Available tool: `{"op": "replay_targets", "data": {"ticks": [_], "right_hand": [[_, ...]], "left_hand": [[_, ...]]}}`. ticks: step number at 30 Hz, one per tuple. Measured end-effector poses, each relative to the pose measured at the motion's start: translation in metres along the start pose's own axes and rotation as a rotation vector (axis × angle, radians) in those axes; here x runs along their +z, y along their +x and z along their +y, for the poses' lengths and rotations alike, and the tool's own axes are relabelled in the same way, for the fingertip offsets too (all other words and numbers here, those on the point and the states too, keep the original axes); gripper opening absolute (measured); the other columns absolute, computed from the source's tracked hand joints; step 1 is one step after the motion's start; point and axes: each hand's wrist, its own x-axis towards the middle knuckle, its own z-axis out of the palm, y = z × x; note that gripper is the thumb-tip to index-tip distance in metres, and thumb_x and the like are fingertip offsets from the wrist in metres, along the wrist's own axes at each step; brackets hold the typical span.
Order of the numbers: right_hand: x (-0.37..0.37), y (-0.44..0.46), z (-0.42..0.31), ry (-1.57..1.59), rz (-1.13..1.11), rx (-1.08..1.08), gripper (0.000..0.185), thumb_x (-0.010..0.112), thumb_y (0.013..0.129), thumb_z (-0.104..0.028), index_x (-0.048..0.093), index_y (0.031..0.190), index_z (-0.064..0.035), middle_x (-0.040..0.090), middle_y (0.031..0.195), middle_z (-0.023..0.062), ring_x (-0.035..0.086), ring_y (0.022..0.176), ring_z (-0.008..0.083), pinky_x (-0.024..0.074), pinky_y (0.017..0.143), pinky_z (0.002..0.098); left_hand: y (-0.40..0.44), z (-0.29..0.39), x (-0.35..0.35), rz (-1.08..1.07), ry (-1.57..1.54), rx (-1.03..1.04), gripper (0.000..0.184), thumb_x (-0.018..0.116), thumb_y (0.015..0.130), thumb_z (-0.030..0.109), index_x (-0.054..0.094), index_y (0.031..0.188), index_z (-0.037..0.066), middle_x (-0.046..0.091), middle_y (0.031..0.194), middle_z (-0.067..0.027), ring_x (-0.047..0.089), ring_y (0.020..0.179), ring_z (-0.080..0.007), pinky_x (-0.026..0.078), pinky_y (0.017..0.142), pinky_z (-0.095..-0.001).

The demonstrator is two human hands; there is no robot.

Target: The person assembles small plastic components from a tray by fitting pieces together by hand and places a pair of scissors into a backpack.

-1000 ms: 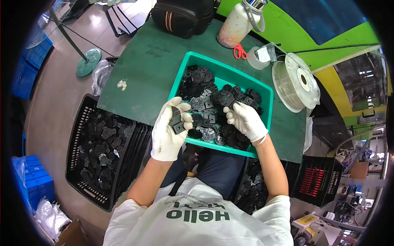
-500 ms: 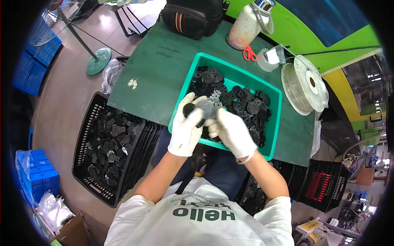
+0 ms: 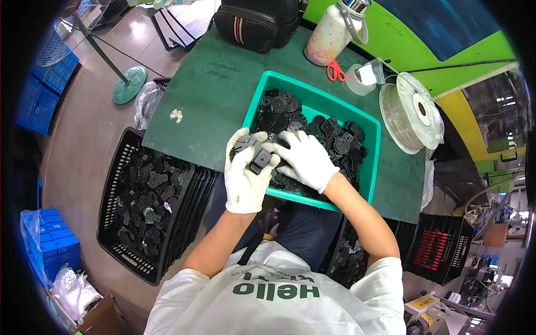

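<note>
My left hand (image 3: 244,181), in a white glove, is closed around black plastic parts (image 3: 261,160) at the near left corner of the green bin (image 3: 347,106). One blocky piece with a small hole sticks out between thumb and fingers. Just to its right, my right hand (image 3: 306,161), also gloved, reaches over the bin with palm down and fingers apart. Its fingertips are close to the loose black parts (image 3: 340,139) heaped inside; whether they touch one is partly hidden.
A black crate (image 3: 151,206) of similar parts stands on the left. Behind the bin are a black bag (image 3: 257,25), a bottle (image 3: 335,33), red scissors (image 3: 335,71) and a tape roll (image 3: 360,79). A large white spool (image 3: 410,114) sits on the table's right.
My right hand has moved away from the piece in my left hand and spread over the bin. The left hand stays nearly in place, now showing the blocky part. The view has shifted slightly.
</note>
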Motion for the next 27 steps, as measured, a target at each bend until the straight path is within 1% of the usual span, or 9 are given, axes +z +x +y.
{"op": "replay_targets", "data": {"ticks": [2, 6, 7, 8, 10, 11, 15, 22, 27], "right_hand": [[0.007, -0.007, 0.008, 0.038, 0.023, 0.041, 0.035, 0.067, 0.072, -0.021, 0.058, 0.106, -0.0150, 0.053, 0.105, 0.0091, 0.055, 0.094, 0.0267, 0.0476, 0.074, 0.0377], [0.018, -0.027, 0.030, 0.552, 0.059, 0.297, 0.029, 0.063, 0.077, -0.013, 0.058, 0.105, -0.0086, 0.057, 0.102, 0.0128, 0.059, 0.094, 0.0282, 0.0481, 0.082, 0.0368], [0.011, -0.029, 0.030, 0.826, 0.017, 0.501, 0.032, 0.061, 0.078, -0.009, 0.056, 0.110, -0.0049, 0.058, 0.108, 0.0129, 0.060, 0.096, 0.0252, 0.0477, 0.085, 0.0343], [0.007, -0.032, 0.035, 1.103, 0.008, 0.557, 0.039, 0.063, 0.080, -0.007, 0.052, 0.116, -0.0008, 0.059, 0.107, 0.0092, 0.058, 0.093, 0.0137, 0.0476, 0.084, 0.0275], [-0.003, -0.040, 0.039, 1.605, 0.051, 0.643, 0.048, 0.065, 0.079, -0.006, 0.047, 0.122, 0.0044, 0.057, 0.109, 0.0102, 0.057, 0.096, 0.0172, 0.0481, 0.085, 0.0290], [-0.001, -0.044, 0.043, 1.747, 0.072, 0.627, 0.057, 0.065, 0.079, -0.005, 0.038, 0.128, 0.0085, 0.055, 0.114, 0.0141, 0.057, 0.099, 0.0200, 0.0490, 0.087, 0.0309], [0.006, -0.051, 0.051, 2.234, 0.163, 0.583, 0.057, 0.058, 0.083, -0.001, 0.029, 0.132, 0.0103, 0.049, 0.123, 0.0230, 0.056, 0.107, 0.0277, 0.0492, 0.092, 0.0373], [0.000, -0.045, 0.043, 2.265, 0.224, 0.485, 0.053, 0.056, 0.087, -0.008, 0.029, 0.129, 0.0109, 0.044, 0.128, 0.0278, 0.052, 0.114, 0.0336, 0.0468, 0.096, 0.0401], [-0.004, -0.033, 0.027, 1.902, 0.386, 0.510, 0.046, 0.058, 0.089, -0.023, 0.040, 0.121, 0.0063, 0.053, 0.122, 0.0228, 0.058, 0.106, 0.0257, 0.0467, 0.091, 0.0347]], "left_hand": [[0.001, 0.001, -0.004, -0.046, -0.044, -0.021, 0.039, 0.049, 0.085, 0.004, 0.042, 0.123, 0.008, 0.053, 0.106, -0.0151, 0.058, 0.090, -0.0254, 0.053, 0.076, -0.0426], [0.000, 0.002, 0.004, 0.008, 0.010, -0.077, 0.038, 0.046, 0.084, 0.003, 0.044, 0.122, 0.008, 0.054, 0.106, -0.0153, 0.058, 0.090, -0.0257, 0.052, 0.080, -0.0450], [0.001, 0.001, 0.003, 0.005, 0.007, -0.082, 0.038, 0.046, 0.084, 0.003, 0.044, 0.122, 0.008, 0.054, 0.106, -0.0153, 0.058, 0.090, -0.0257, 0.052, 0.080, -0.0450], [0.003, 0.000, 0.002, -0.007, 0.024, -0.102, 0.039, 0.049, 0.083, 0.004, 0.044, 0.122, 0.008, 0.054, 0.108, -0.0155, 0.059, 0.091, -0.0259, 0.052, 0.080, -0.0463], [0.005, 0.000, 0.001, -0.025, 0.041, -0.129, 0.041, 0.051, 0.082, 0.004, 0.045, 0.122, 0.008, 0.054, 0.109, -0.0157, 0.059, 0.092, -0.0262, 0.052, 0.081, -0.0476], [0.005, 0.000, 0.001, -0.018, 0.051, -0.135, 0.041, 0.051, 0.082, 0.004, 0.045, 0.122, 0.007, 0.054, 0.110, -0.0160, 0.059, 0.093, -0.0264, 0.052, 0.081, -0.0479], [0.003, 0.002, 0.005, -0.020, 0.071, -0.153, 0.037, 0.046, 0.085, 0.003, 0.044, 0.122, 0.007, 0.053, 0.111, -0.0160, 0.058, 0.096, -0.0266, 0.052, 0.082, -0.0457], [0.006, 0.001, 0.003, -0.030, 0.086, -0.174, 0.034, 0.052, 0.086, 0.008, 0.046, 0.119, 0.006, 0.055, 0.108, -0.0163, 0.059, 0.092, -0.0266, 0.054, 0.078, -0.0466], [0.006, 0.003, 0.005, -0.034, 0.110, -0.201, 0.033, 0.053, 0.087, 0.009, 0.045, 0.119, 0.006, 0.054, 0.110, -0.0156, 0.059, 0.094, -0.0263, 0.053, 0.080, -0.0455]]}}
